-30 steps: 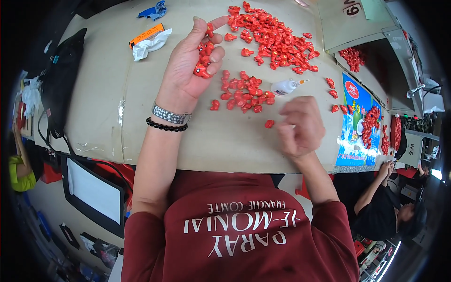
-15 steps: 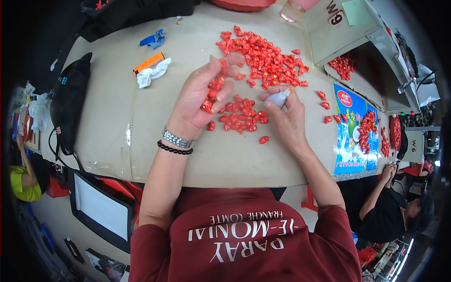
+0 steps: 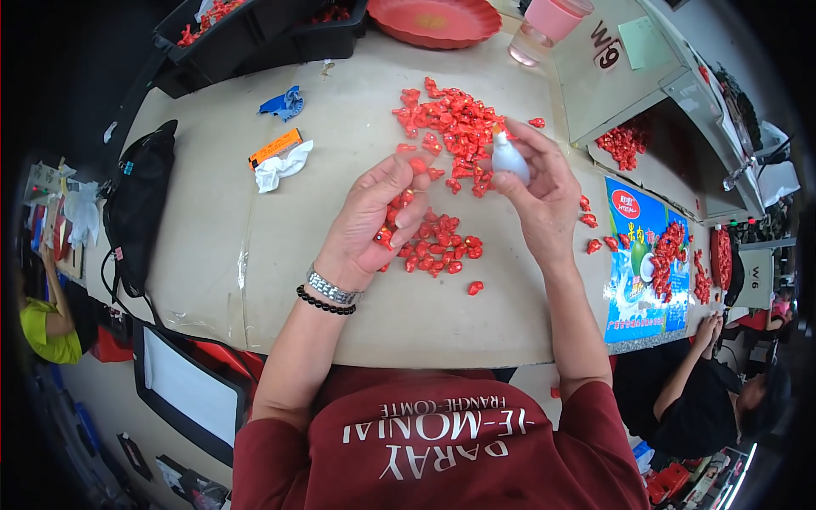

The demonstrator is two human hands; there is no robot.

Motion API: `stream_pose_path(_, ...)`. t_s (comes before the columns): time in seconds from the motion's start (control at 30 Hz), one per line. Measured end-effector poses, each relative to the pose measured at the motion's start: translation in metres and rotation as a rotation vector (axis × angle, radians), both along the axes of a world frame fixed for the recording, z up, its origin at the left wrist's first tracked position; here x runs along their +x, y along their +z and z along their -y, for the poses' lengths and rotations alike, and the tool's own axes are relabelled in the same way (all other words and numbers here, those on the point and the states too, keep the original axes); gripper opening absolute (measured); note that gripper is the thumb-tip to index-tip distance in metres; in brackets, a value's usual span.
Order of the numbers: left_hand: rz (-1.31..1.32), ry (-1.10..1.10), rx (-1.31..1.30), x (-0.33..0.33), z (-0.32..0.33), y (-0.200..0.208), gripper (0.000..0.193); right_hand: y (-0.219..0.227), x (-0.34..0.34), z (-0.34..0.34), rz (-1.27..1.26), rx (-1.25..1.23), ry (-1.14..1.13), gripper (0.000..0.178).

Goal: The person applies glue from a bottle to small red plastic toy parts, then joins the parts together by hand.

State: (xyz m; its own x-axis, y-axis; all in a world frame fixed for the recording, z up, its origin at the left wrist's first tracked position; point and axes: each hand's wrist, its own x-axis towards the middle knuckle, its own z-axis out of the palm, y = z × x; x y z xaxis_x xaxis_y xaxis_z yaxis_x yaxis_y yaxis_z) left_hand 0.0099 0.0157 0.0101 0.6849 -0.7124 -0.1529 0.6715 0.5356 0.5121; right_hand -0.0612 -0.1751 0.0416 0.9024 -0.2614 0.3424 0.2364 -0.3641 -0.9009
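Observation:
My left hand [image 3: 367, 212] is curled, palm up, around several small shiny red pieces [image 3: 385, 235]. Another red piece [image 3: 417, 167] shows by its thumb and fingertips. A small white squeeze bottle [image 3: 508, 161] with an orange tip is gripped in my right hand [image 3: 548, 191], tip upward. Beyond both hands spreads a loose heap of the same red pieces [image 3: 463, 115], partly covered by my right fingers. A smaller group of red pieces [image 3: 438, 246] lies between my wrists, and a single red piece [image 3: 475, 288] sits closer to me.
Black bins [image 3: 255, 51], a red scalloped dish [image 3: 433, 21] and a pink-topped cup [image 3: 544, 30] stand along the far side. To the left lie an orange box [image 3: 276, 147], crumpled white tissue [image 3: 283, 166] and a black bag [image 3: 140, 208]. A blue printed sheet [image 3: 633, 280] carries red pieces at right.
My right hand has lifted the bottle and turned its tip upward, away from the smaller group. My left hand still holds its red pieces. The view has shifted, showing more of the table's far side.

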Motion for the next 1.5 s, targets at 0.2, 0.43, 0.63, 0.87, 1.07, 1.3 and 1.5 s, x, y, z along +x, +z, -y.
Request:
stream_pose_path(0.2, 0.0, -0.031, -0.009, -0.003, 0.001, -0.003, 0.024, -0.004, -0.003, 0.006, 0.134, 0.376, 0.039, 0.031)
stream_pose_path(0.43, -0.006, -0.067, 0.064, -0.01, 0.008, -0.003, 0.035, -0.007, -0.015, 0.003, 0.286, 0.279, 0.045, 0.019)
stream_pose_path(0.63, -0.015, -0.115, 0.12, -0.014, 0.01, -0.004, 0.04, -0.006, -0.017, -0.004, 0.393, -0.063, 0.044, 0.017)
stream_pose_path(0.87, -0.001, -0.146, 0.137, -0.016, 0.01, -0.006, 0.042, -0.006, -0.018, -0.007, 0.39, -0.05, 0.073, 0.019)
stream_pose_path(1.07, 0.008, -0.134, 0.156, -0.018, 0.011, -0.006, 0.043, -0.004, -0.017, -0.009, 0.419, -0.161, 0.091, 0.022)
stream_pose_path(1.3, 0.014, -0.11, 0.219, -0.019, 0.012, -0.004, 0.047, -0.004, -0.017, -0.008, 0.422, -0.21, 0.092, 0.022)
stream_pose_path(1.5, 0.014, -0.123, 0.203, -0.018, 0.012, -0.006, 0.047, -0.004, -0.016, -0.009, 0.424, -0.222, 0.085, 0.023)
